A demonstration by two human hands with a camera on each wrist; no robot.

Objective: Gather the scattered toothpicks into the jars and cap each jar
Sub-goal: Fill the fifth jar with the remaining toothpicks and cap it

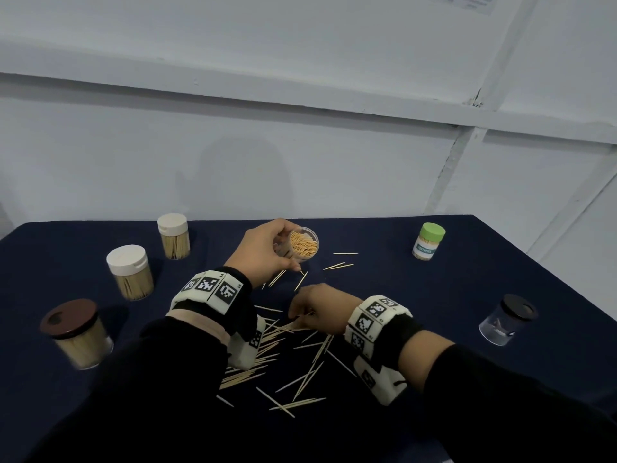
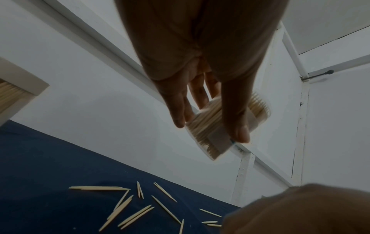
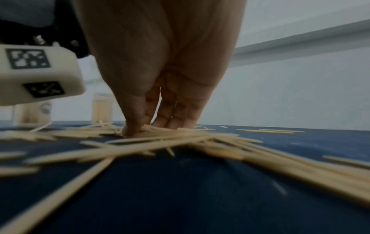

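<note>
The open jar (image 1: pixel 303 243), tilted in the air beyond the pile, could spill its sticks if the left hand (image 1: pixel 263 252) tips it further. That hand grips the jar's side, thumb opposite fingers. The right hand (image 1: pixel 319 309), fingers bunched, pinches scattered toothpicks (image 1: pixel 283 332) on the near tablecloth (image 1: pixel 434 289).

A dark navy tablecloth (image 1: pixel 434 295) covers the table, strewn near the middle with pale cream wooden toothpicks (image 1: pixel 300 372). On the left, two clear plastic jars with off-white caps (image 1: pixel 172 235) (image 1: pixel 130 271) show straw-yellow contents, and nearer stands a clear jar with a dark brown lid (image 1: pixel 76 332). Far right is a small jar with a light green cap and a teal-and-white label (image 1: pixel 429 241); near right, a clear jar with a black lid (image 1: pixel 507 319). White wrist bands (image 1: pixel 213 287) carry black-and-white square codes. The sleeves are black, the wall pale grey-white.
</note>
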